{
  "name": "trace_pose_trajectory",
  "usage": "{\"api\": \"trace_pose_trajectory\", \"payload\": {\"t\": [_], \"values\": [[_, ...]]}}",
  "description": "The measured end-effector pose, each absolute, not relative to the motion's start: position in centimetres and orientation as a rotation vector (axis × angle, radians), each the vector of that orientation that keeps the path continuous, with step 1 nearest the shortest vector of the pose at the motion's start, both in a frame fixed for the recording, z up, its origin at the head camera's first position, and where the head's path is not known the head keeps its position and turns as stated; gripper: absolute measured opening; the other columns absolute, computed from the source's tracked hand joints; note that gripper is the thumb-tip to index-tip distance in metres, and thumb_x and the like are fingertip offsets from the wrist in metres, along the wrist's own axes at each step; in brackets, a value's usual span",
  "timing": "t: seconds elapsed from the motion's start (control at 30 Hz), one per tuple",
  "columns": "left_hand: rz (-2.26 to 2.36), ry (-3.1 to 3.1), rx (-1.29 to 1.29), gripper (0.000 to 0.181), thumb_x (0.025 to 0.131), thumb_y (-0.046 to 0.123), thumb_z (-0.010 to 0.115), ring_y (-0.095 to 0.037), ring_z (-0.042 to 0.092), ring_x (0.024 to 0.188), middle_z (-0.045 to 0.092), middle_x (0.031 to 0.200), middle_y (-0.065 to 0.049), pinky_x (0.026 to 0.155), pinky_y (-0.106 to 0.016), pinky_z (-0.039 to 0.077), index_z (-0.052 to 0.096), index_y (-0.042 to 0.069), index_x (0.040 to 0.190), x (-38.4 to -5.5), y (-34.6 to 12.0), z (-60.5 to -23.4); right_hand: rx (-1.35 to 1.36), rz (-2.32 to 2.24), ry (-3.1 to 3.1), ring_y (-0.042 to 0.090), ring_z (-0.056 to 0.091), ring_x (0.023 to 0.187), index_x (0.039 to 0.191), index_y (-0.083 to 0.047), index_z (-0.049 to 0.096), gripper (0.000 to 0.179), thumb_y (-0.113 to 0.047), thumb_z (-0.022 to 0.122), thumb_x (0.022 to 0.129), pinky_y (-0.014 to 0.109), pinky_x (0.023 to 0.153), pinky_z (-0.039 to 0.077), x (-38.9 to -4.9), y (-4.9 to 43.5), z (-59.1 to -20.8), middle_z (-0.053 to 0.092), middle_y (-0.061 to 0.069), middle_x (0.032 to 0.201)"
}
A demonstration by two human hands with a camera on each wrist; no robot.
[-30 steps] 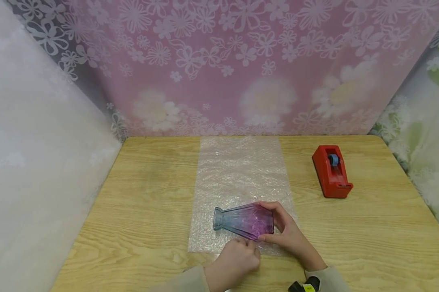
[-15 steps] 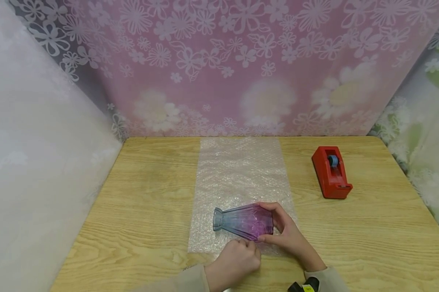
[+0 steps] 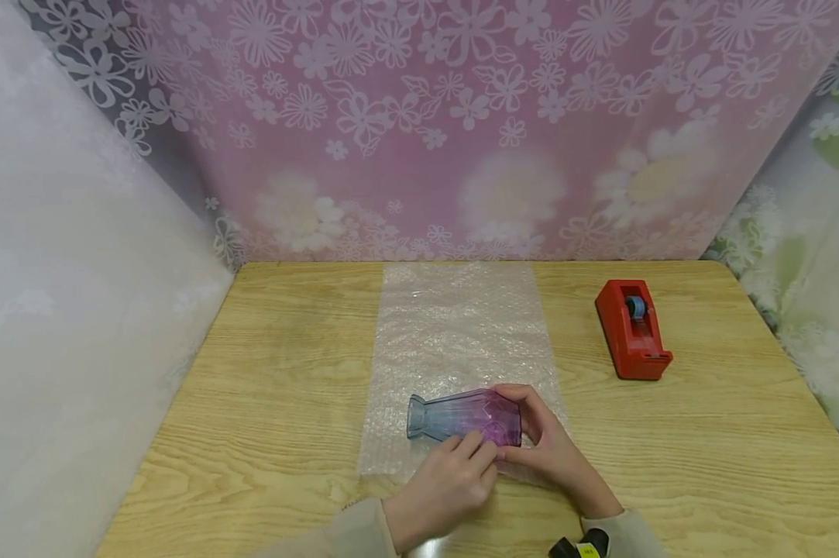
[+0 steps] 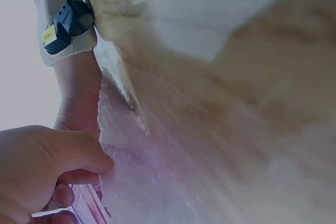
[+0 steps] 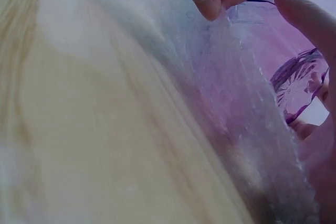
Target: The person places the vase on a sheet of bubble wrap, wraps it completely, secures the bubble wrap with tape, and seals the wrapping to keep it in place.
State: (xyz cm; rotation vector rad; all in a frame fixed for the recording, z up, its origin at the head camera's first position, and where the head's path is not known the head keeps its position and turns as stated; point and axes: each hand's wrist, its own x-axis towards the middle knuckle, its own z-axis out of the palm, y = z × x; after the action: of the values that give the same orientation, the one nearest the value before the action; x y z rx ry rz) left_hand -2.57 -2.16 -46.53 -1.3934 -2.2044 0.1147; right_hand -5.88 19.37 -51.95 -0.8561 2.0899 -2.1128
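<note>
A glass vase (image 3: 450, 412), blue-grey at the neck and purple at the base, lies on its side on a sheet of bubble wrap (image 3: 461, 325), its mouth to the left. My right hand (image 3: 548, 446) grips it round the base end, thumb on the near side and fingers on the far side. The left hand (image 3: 450, 477) pinches the near edge of the wrap between thumb and fingers. That edge is raised against the near side of the vase, as the wrap (image 5: 231, 77) in the right wrist view shows. The vase's underside is hidden.
A red tape dispenser (image 3: 631, 333) with a blue-cored roll stands on the wooden table (image 3: 287, 349) at the back right. A pink floral curtain (image 3: 405, 178) hangs behind the table, and pale cloths hang at both sides.
The left hand has moved up and away from the table's near side, lifting the wrap's near edge against the vase. My right hand keeps its grip, and the vase has stayed almost still.
</note>
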Motion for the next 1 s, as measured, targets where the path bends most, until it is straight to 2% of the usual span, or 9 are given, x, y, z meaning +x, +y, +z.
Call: {"api": "trace_pose_trajectory", "payload": {"t": [0.23,0.4,0.47,0.57,0.67,0.83,0.9,1.0], "values": [[0.096,-2.127,-1.384,0.010,0.084,0.015,0.062,-0.014,0.050,0.085,0.057,0.097,0.002,0.071,-0.022,0.046,0.072,0.015,0.082,-3.2,-2.4,-46.4,-0.834,-2.110,2.077,0.016,0.046,0.132,0.139,0.006,0.037,0.075,0.015,0.076,0.075,0.025,0.105,0.040,-5.9,19.4,-52.0,0.042,0.023,0.143],[0.034,-2.139,-1.335,0.012,0.089,0.017,0.056,-0.015,0.049,0.084,0.055,0.096,0.002,0.070,-0.025,0.042,0.068,0.017,0.087,-3.5,-2.5,-46.5,-0.845,-2.120,2.051,0.016,0.046,0.132,0.139,0.007,0.037,0.076,0.016,0.076,0.075,0.025,0.106,0.040,-6.0,19.5,-52.0,0.042,0.024,0.142],[-0.024,-2.158,-1.295,0.012,0.092,0.019,0.053,-0.018,0.052,0.089,0.057,0.101,-0.001,0.073,-0.027,0.044,0.065,0.016,0.091,-3.5,-2.6,-46.6,-0.844,-2.129,2.033,0.016,0.047,0.131,0.139,0.007,0.036,0.076,0.016,0.075,0.075,0.026,0.105,0.040,-6.0,19.5,-52.0,0.042,0.023,0.142],[-0.094,-2.187,-1.237,0.015,0.095,0.023,0.053,-0.028,0.057,0.105,0.058,0.118,-0.008,0.082,-0.035,0.051,0.062,0.016,0.104,-3.8,-2.7,-46.7,-0.841,-2.145,1.999,0.017,0.048,0.130,0.139,0.008,0.036,0.074,0.016,0.074,0.076,0.026,0.105,0.041,-6.0,19.6,-52.0,0.043,0.018,0.142],[-0.155,-2.232,-1.205,0.037,0.091,0.030,0.062,-0.042,0.053,0.121,0.052,0.137,-0.018,0.091,-0.046,0.052,0.060,0.015,0.124,-4.2,-2.7,-46.6,-0.830,-2.150,1.966,0.018,0.049,0.129,0.140,0.007,0.035,0.075,0.016,0.074,0.076,0.028,0.103,0.044,-6.0,19.6,-51.9,0.044,0.014,0.142],[-0.235,-2.378,-1.228,0.082,0.078,0.041,0.076,-0.046,0.042,0.133,0.038,0.151,-0.021,0.103,-0.053,0.043,0.042,0.021,0.150,-5.1,-2.9,-46.4,-0.817,-2.147,1.951,0.017,0.050,0.129,0.140,0.007,0.034,0.076,0.015,0.075,0.076,0.029,0.102,0.045,-5.8,19.5,-51.8,0.043,0.012,0.144],[-0.244,-2.439,-1.256,0.088,0.077,0.046,0.077,-0.045,0.044,0.132,0.035,0.153,-0.021,0.105,-0.054,0.040,0.037,0.025,0.154,-5.4,-3.0,-46.2,-0.814,-2.150,1.953,0.017,0.050,0.128,0.139,0.007,0.034,0.076,0.015,0.075,0.076,0.029,0.101,0.046,-5.8,19.5,-51.8,0.043,0.014,0.144],[-0.229,-2.483,-1.293,0.090,0.078,0.051,0.075,-0.041,0.051,0.125,0.036,0.152,-0.022,0.102,-0.051,0.044,0.034,0.029,0.154,-5.8,-3.1,-46.1,-0.809,-2.151,1.954,0.018,0.051,0.127,0.139,0.007,0.035,0.075,0.015,0.075,0.076,0.030,0.100,0.047,-5.8,19.4,-51.8,0.042,0.016,0.143]]}}
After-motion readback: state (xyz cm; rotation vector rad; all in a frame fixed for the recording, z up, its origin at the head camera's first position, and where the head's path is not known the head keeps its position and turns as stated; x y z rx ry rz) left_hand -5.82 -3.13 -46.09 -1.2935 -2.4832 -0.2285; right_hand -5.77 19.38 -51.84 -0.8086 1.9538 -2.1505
